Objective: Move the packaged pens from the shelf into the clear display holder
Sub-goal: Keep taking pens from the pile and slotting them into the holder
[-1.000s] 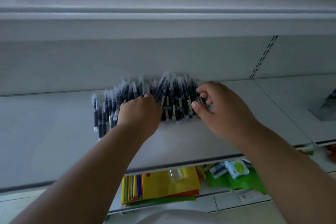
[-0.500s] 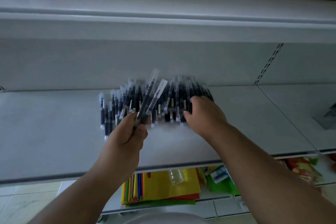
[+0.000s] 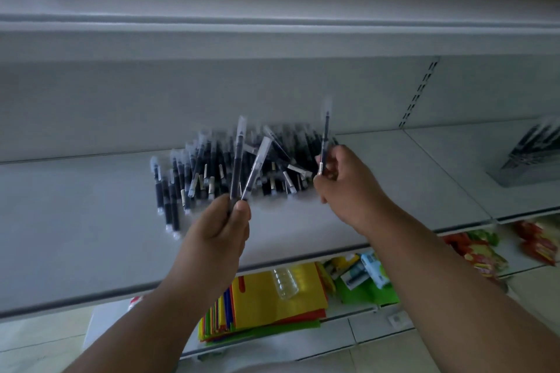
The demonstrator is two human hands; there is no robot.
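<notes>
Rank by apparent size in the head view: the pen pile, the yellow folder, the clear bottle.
1. Heap of black packaged pens on the white shelf
2. Yellow plastic folder, partly hidden, so unsure
3. Small clear plastic bottle

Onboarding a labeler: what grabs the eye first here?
The pen pile at mid-shelf, dark barrels in clear sleeves. In front of it the left hand grips two pens and the right hand pinches one, all pointing up. The holder sits far right, already holding pens.
</notes>
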